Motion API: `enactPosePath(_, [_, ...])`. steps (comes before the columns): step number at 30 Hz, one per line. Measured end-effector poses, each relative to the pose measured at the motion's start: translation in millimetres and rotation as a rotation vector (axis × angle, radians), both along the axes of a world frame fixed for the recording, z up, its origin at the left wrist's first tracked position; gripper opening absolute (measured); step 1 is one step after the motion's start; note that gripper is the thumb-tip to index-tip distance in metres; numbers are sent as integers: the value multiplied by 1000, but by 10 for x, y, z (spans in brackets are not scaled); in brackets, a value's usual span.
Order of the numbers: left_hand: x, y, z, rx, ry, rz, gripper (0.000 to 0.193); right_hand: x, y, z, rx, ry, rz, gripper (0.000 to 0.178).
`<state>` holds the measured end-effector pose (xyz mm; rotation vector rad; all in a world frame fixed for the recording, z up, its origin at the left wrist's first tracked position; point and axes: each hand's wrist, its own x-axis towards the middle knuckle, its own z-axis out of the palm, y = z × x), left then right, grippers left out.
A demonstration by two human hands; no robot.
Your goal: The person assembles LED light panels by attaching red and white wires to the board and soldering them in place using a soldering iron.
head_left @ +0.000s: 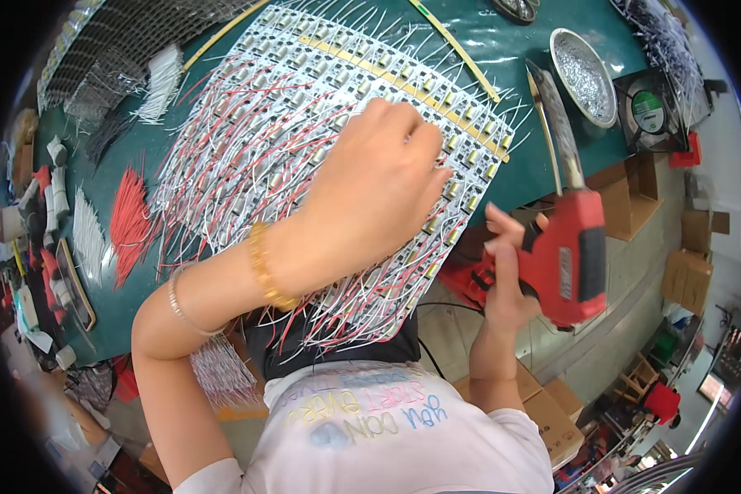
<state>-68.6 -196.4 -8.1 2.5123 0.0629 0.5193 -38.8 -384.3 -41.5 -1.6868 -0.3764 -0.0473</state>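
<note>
A large white panel of many small circuit boards (469, 177) spans the middle, with red and white wires standing off it. My left hand (379, 177) lies over its right part, fingers curled closed. What they hold, if anything, is hidden beneath the hand. Beside the panel's right edge, my right hand (510, 288) wraps round the handle of a red soldering gun (575, 263), slightly blurred. The gun's long metal nose points to the far side, near a shallow bowl of silvery bits (584, 78). A yellow strip (403, 86) runs across the panel's far part.
Bundles of red wires (129, 218) and white wires (88, 235) lie on the green table (111, 325) at left. A black fan (650, 111) stands at the far right. Cardboard boxes (687, 276) stand on the floor at right. A person's arm (82, 420) shows at lower left.
</note>
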Motion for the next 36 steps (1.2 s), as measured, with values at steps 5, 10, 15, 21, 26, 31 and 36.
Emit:
enactPosePath(5, [-688,515,194,230,134,272,30,68,-12,-66,-239,-111,210,7])
enactPosePath(10, [-926,628,17,317,209,274,50,-65,-25,-121,-266,-177,122,9])
enactPosePath(15, [-908,647,-5,289,169,234,54,-105,-47,-218,-175,-252,93,30])
enactPosePath(21, [-834,744,-121,244,67,205,52,-46,154,-187,-68,-292,74,16])
enactPosePath(26, [-831,855,-51,208,64,176,50,-128,68,-160,-209,-354,77,9])
enactPosePath(31, [-1078,1087,230,199,-122,247,32,-141,54,-196,-84,-261,65,22])
enactPosePath(36, [-1938,1711,330,446,328,811,19,-147,47,-136,-81,-192,116,42])
